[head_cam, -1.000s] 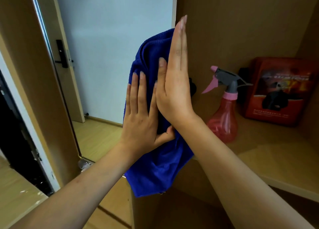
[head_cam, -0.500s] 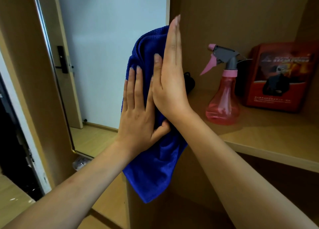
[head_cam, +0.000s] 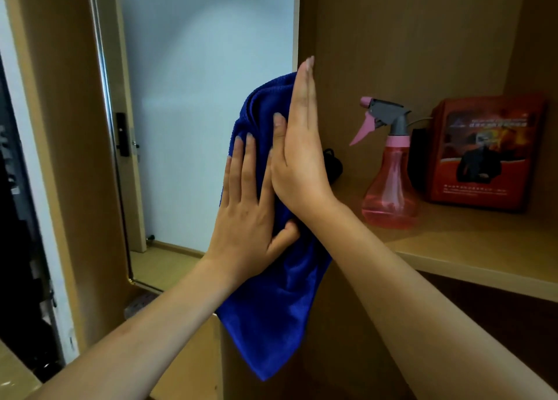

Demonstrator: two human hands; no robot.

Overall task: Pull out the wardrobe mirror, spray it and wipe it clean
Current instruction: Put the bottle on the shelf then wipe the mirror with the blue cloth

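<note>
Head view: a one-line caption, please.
Both flat hands, left and right, press a blue cloth against the pulled-out mirror.

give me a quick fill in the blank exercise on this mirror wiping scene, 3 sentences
1. Both hands, left hand and right hand, press a ____ cloth flat against the mirror.
2. The pink spray bottle stands upright on the wooden ____.
3. The box right of the bottle is ____ in colour.

Missing words: blue; shelf; red
</note>
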